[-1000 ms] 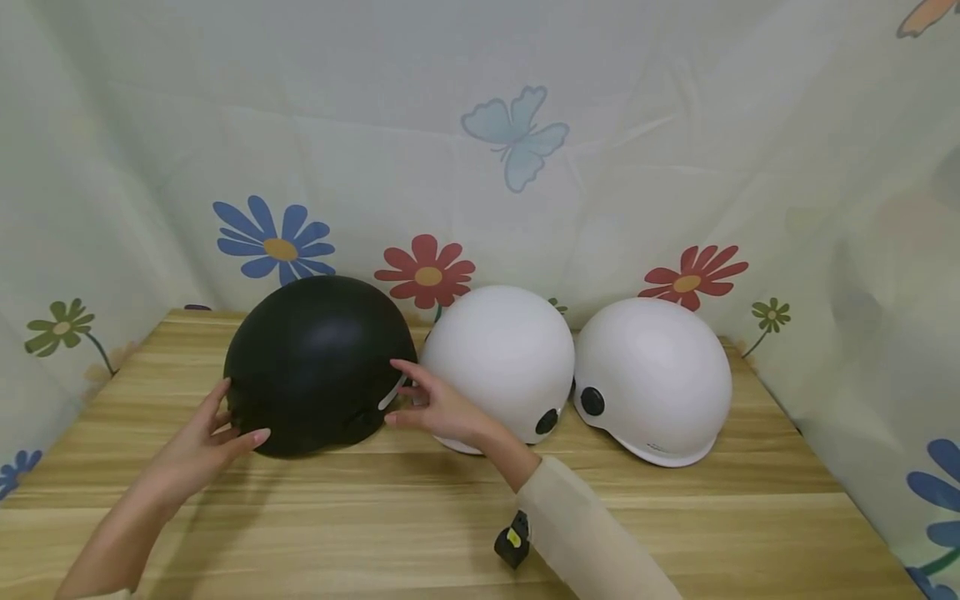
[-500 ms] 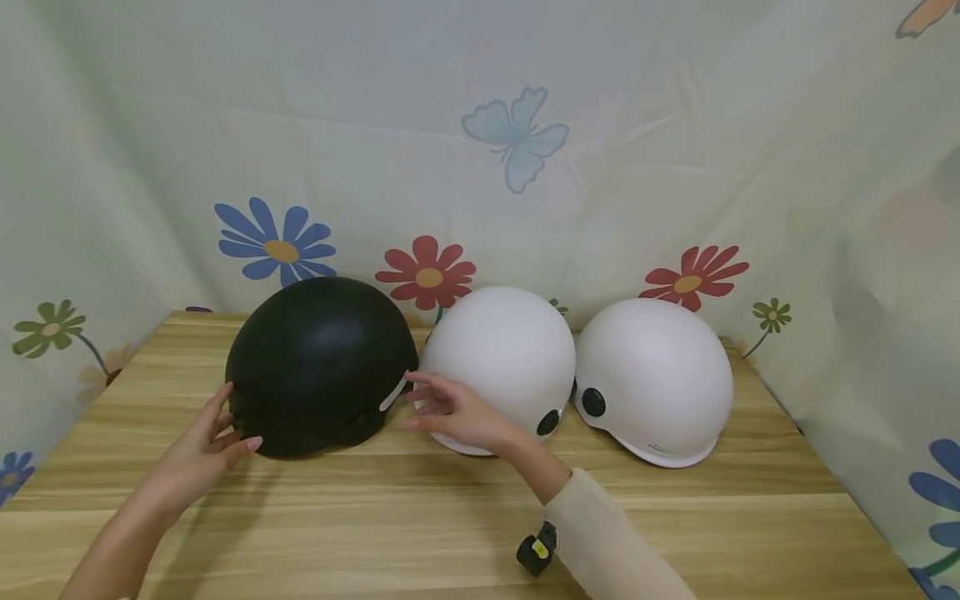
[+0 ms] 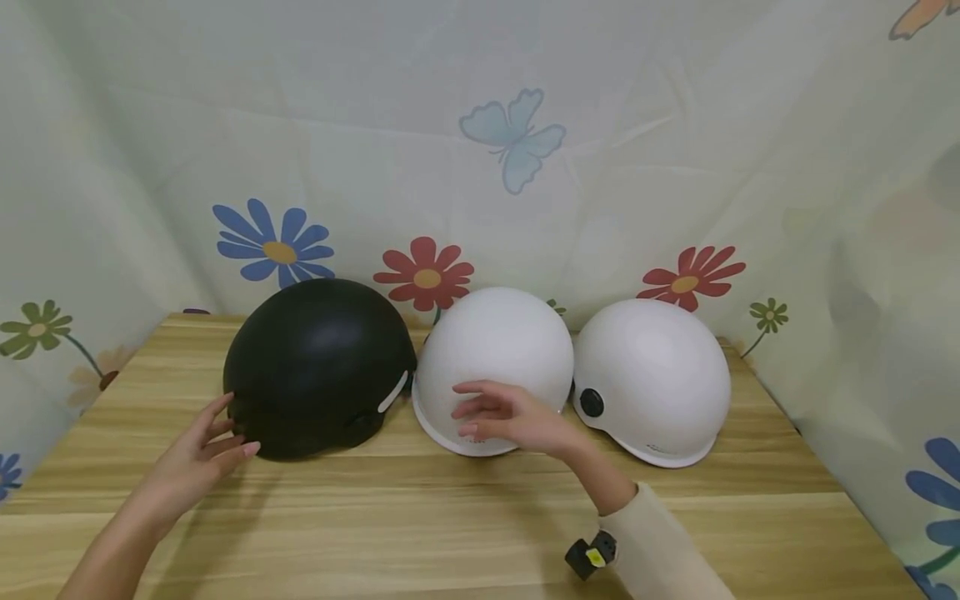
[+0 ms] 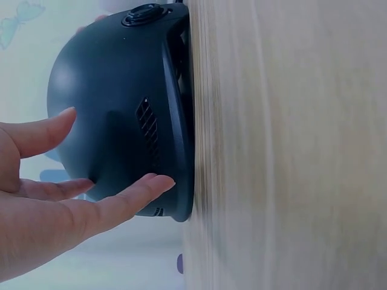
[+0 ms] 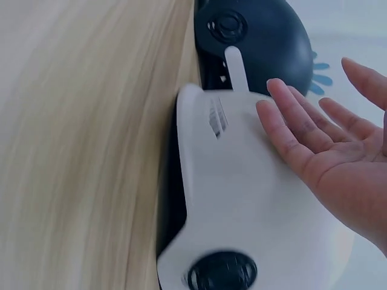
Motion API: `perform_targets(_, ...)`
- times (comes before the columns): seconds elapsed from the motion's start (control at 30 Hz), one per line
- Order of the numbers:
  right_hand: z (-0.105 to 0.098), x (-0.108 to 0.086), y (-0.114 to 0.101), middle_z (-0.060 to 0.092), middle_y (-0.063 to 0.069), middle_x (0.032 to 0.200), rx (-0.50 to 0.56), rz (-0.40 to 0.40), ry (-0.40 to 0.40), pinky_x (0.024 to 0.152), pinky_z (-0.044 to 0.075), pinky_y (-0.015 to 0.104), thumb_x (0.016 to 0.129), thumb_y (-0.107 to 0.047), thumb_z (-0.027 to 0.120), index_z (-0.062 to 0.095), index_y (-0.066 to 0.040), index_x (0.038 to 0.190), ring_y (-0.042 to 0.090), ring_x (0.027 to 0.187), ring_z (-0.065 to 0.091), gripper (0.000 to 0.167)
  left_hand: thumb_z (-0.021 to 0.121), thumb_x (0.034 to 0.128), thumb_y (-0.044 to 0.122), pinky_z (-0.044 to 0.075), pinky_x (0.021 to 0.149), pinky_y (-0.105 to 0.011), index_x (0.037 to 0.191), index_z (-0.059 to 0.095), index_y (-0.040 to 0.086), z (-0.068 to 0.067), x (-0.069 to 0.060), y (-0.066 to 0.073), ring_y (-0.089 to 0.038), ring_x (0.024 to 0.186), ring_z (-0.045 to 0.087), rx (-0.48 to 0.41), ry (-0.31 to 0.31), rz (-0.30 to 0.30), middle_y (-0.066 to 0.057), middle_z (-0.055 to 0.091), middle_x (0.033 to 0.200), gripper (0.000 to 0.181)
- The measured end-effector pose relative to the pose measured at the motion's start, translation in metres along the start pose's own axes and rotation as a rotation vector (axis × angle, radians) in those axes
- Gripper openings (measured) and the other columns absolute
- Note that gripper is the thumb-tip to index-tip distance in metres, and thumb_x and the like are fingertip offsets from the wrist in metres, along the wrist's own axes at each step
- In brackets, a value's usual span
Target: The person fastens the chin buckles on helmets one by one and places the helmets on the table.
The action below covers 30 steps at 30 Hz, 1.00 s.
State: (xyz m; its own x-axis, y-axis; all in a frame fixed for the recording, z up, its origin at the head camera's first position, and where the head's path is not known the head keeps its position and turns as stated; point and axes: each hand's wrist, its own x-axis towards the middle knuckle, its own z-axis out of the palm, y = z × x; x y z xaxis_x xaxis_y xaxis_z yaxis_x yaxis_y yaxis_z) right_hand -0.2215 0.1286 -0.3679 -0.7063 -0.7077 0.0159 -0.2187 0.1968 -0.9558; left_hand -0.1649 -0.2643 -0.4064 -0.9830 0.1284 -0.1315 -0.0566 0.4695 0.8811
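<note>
At the left of the row stands a black helmet (image 3: 315, 358), with a light strip on its right edge. My left hand (image 3: 187, 471) is at its lower left side, fingers spread; in the left wrist view the fingertips (image 4: 158, 181) lie close against the shell, though contact is hard to tell. A white helmet (image 3: 491, 342) stands in the middle, beside the black one. In front of it hovers my right hand (image 3: 517, 421), fingers loosely extended and holding nothing. The right wrist view has this hand (image 5: 338, 145) palm up beside the white shell.
A second white helmet (image 3: 652, 375) with a round black side piece stands at the right. All sit on a wood-grain table (image 3: 375, 533) before a flowered curtain (image 3: 337, 150). A small black device (image 3: 588, 557) is on my right wrist.
My right hand has moved right, from the black helmet's right edge to the front of the middle white helmet. The left hand stays nearly in place. The helmets have not visibly moved.
</note>
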Motion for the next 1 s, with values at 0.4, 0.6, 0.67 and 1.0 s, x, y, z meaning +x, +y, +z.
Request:
perform_targets(0.4,-0.033,-0.046,0.003,0.056,0.022,0.115,-0.141,-0.011,0.094,0.084,0.047,0.030,0.090,-0.009,0.058,0.038,-0.001,0.135,0.032,0.108,0.053,0.051,0.055,0.0913,0.034,0.043,0.086,-0.053,0.145,-0.007,0.004,0.001,-0.005,0.001,-0.053,0.123,0.024,0.009,-0.002,-0.021,-0.039,0.012,0.138,0.088)
perform_targets(0.6,-0.059,-0.075,0.002,0.056,0.016,0.119,-0.261,0.073,0.248,0.086,0.045,0.028,0.090,-0.021,0.059,0.041,-0.007,0.135,0.029,0.111,0.052,0.051,0.053,0.0926,0.033,0.042,0.086,-0.053,0.145,-0.007,0.002,0.001,-0.007,0.006,-0.053,0.123,0.025,0.030,-0.003,-0.021,-0.039,0.013,0.138,0.085)
perform_targets(0.67,-0.068,-0.085,0.001,0.055,0.016,0.121,-0.287,0.098,0.298,0.087,0.044,0.029,0.090,-0.023,0.059,0.042,-0.008,0.135,0.029,0.112,0.051,0.050,0.053,0.0929,0.033,0.042,0.086,-0.054,0.145,-0.007,0.002,0.001,-0.008,0.006,-0.053,0.123,0.025,0.037,-0.001,-0.027,-0.040,0.013,0.137,0.085)
perform_targets(1.0,-0.099,-0.128,-0.002,0.054,0.022,0.119,-0.434,0.126,0.486,0.080,0.047,0.025,0.091,-0.018,0.057,0.045,0.003,0.128,0.029,0.107,0.053,0.044,0.052,0.0924,0.036,0.044,0.084,-0.052,0.145,-0.002,0.002,0.003,-0.009,0.008,-0.051,0.121,0.030,0.041,0.010,-0.022,-0.037,0.019,0.135,0.083)
